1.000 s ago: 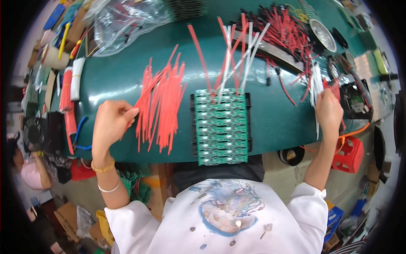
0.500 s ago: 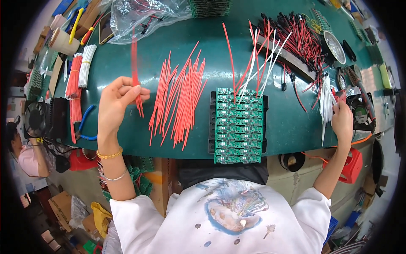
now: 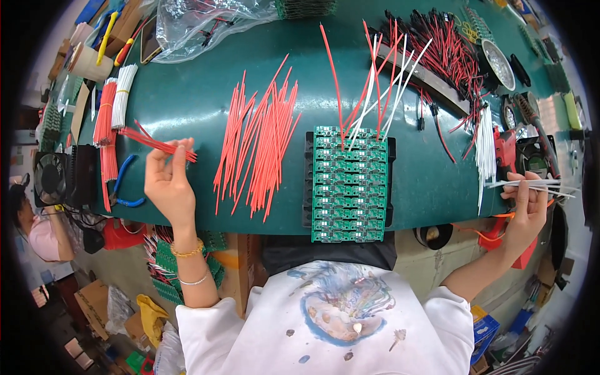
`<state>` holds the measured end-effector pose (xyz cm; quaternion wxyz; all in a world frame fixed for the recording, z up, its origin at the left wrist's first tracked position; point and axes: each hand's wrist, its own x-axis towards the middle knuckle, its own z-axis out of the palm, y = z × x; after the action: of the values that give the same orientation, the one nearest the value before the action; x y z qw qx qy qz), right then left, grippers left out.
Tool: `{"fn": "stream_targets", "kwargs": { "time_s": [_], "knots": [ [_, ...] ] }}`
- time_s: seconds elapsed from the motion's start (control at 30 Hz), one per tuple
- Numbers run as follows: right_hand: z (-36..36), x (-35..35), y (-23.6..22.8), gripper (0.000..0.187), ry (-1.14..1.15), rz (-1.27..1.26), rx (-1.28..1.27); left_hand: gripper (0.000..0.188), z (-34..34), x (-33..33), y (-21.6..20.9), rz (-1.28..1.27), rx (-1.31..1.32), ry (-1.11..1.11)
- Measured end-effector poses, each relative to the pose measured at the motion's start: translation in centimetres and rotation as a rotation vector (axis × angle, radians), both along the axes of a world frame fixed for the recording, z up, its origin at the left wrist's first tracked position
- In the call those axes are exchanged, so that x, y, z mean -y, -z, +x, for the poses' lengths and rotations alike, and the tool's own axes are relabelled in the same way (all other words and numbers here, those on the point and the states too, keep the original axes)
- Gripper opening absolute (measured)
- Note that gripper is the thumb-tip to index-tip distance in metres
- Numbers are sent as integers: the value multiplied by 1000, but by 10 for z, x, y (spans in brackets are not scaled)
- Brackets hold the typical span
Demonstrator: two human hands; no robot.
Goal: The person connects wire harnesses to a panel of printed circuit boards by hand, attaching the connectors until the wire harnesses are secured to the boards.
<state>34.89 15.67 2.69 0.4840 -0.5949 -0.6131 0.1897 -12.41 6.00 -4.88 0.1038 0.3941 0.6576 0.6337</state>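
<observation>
- The left hand is raised over the tabletop's near-left edge, fingers pinched shut, forearm rising from below with two bracelets at the wrist.
- The right hand reaches past the tabletop's right edge, fingers closed, arm stretched outward.

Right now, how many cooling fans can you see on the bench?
2: a black fan at the bench's left edge and another fan at its right end above the right hand. Clutter may hide others.

Bright, even overhead light is washing the green desk, casting soft shadows. Glare is glinting off the plastic bag at upper left. Edges are bending and darkening toward the rim.
</observation>
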Motion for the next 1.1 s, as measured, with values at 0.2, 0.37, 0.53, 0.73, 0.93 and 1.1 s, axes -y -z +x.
{"fn": "stream_targets", "kwargs": {
  "time_s": [0.2,0.37,0.53,0.73,0.93,1.1],
  "knots": [
    [-53,7,50,12,-29,82,197,8,1,3,2,-114,35,25],
    [-67,9,60,8,-43,52,50,13,15,-4,-17,-75,47,-67],
    [-74,9,72,3,-78,64,229,8,60,-17,-45,-53,118,33],
    [-99,7,50,3,-94,127,-65,9,125,-47,-61,-131,210,556],
    [-151,-1,54,12,-338,242,-56,11,149,-77,-44,-58,-92,613],
    [-154,-5,66,18,-358,378,25,11,156,-81,-37,-11,-300,586]
  ]
}}
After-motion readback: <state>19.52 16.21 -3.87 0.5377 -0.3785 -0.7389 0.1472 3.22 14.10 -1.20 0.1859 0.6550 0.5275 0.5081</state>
